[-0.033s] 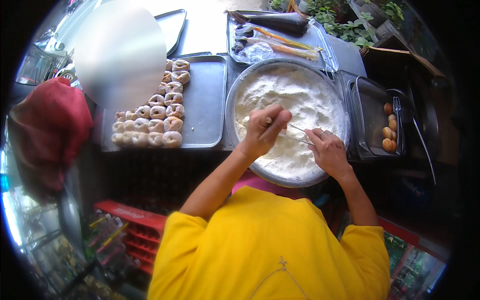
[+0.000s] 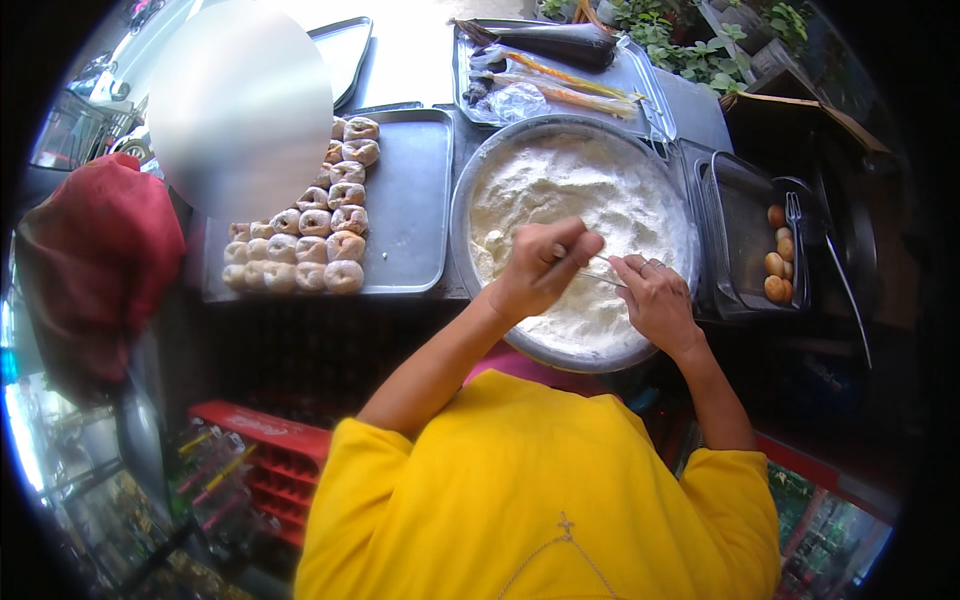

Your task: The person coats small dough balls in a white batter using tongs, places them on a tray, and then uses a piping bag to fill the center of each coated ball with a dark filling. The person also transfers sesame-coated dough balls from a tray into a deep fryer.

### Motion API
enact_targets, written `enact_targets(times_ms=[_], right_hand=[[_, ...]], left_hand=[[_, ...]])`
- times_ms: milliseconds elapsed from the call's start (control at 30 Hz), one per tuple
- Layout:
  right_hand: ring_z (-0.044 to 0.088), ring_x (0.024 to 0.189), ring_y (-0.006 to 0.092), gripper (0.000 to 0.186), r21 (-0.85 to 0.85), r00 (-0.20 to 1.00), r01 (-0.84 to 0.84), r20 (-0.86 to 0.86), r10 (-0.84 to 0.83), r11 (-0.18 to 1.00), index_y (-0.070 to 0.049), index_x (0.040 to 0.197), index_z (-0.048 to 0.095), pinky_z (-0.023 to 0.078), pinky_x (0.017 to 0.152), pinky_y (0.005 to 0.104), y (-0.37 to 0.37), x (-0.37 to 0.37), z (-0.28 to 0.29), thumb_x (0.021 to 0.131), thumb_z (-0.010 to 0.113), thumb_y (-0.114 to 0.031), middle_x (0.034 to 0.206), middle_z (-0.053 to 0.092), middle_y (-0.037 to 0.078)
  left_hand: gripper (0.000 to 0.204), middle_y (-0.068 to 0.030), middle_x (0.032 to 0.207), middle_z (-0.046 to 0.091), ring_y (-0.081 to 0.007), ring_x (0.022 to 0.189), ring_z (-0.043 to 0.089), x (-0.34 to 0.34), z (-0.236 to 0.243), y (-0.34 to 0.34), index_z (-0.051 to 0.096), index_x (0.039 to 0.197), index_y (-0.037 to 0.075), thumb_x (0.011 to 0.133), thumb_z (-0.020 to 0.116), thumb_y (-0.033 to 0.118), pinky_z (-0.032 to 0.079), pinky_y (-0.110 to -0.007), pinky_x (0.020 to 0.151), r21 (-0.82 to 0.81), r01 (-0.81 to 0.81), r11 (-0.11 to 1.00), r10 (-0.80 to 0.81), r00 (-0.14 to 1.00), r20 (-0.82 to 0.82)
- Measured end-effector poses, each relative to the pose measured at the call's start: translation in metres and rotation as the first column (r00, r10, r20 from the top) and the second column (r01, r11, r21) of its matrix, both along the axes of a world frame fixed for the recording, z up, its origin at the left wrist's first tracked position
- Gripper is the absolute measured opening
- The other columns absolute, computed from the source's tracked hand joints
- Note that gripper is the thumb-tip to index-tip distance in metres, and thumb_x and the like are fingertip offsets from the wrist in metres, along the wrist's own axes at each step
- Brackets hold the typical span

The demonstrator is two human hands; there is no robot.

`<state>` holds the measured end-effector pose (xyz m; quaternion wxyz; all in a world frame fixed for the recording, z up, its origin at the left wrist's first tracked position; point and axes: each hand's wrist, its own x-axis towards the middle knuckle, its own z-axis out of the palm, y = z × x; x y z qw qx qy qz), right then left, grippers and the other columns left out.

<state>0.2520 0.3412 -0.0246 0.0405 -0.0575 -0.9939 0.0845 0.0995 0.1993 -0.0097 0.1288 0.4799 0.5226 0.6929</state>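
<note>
While over the flour pan [image 2: 640, 150], both hands, left hand [image 2: 540, 275], right hand [image 2: 655, 300], apparently grip a thin stick [image 2: 598, 268], lying crosswise.

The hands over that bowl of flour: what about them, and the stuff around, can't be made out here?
- Head view: whatever the left hand and right hand pinch; only a thin pale strip shows between them.
- Flour bowl: its near rim, behind the hands.
- Dough rings: the far ones, under a blurred white oval.
- Brown balls in the right tray: too small to identify.
</note>
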Motion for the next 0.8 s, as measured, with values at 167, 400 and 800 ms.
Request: enact_targets(times_ms=[167,400,800], right_hand=[[0.059,0.081,0.0287,0.038,-0.025,0.998,0.068,0.020,-0.067,0.997,-0.002,0.110,0.055,0.047,0.070,0.0356,-0.004,0.004,0.009,0.072,0.061,-0.007,0.092,0.060,0.013],[0.060,0.082,0.0292,0.035,-0.030,0.977,0.204,0.074,-0.201,0.979,-0.004,0.109,0.058,0.047,0.072,0.0359,-0.021,0.014,0.023,0.074,0.062,-0.009,0.095,0.061,0.014],[0.059,0.082,0.0270,0.033,-0.051,0.936,-0.349,-0.060,0.346,0.936,-0.005,0.109,0.056,0.046,0.072,0.0345,-0.091,-0.115,0.036,0.076,0.058,-0.007,0.097,0.060,0.011]], left_hand=[[0.026,-0.0074,0.051,0.041,-0.0209,0.041,0.044,0.001,0.036,-0.025,0.047,0.059,0.004,0.077,0.064,0.012,0.032,-0.029,0.041,0.198,-0.012,0.980,0.056,0.975,-0.215],[0.028,-0.0009,0.053,0.039,-0.0091,0.045,0.032,-0.058,0.043,-0.107,0.049,0.071,-0.001,0.089,0.053,0.020,0.029,-0.026,0.047,0.344,-0.332,0.878,0.229,0.924,0.306],[0.035,0.0036,0.047,0.024,-0.0057,0.041,0.018,-0.072,0.019,-0.185,0.041,0.061,0.005,0.092,0.046,0.022,0.018,-0.025,0.042,0.254,-0.727,0.638,0.618,0.680,0.395]])
